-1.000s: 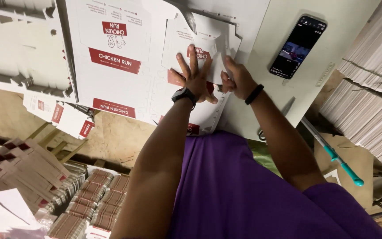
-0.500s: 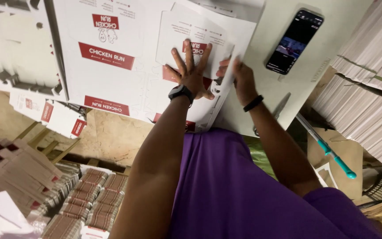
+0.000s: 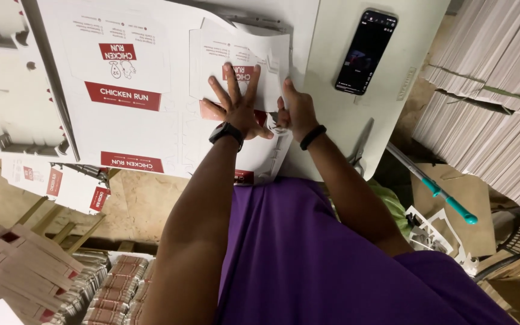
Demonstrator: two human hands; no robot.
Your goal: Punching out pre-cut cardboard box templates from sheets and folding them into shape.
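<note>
Flat white cardboard box sheet with red labels (image 3: 245, 72) lies on the white table (image 3: 386, 114), near a black phone (image 3: 365, 51). It looks light, thin and bendy — best held by its edges. Left hand (image 3: 236, 105) presses it, fingers spread; right hand (image 3: 296, 111) pinches a flap.

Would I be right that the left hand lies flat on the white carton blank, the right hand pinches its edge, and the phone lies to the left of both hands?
Not quite: in the head view the phone lies right of both hands. The left hand does lie flat on the carton blank, the right hand at its edge.
</note>
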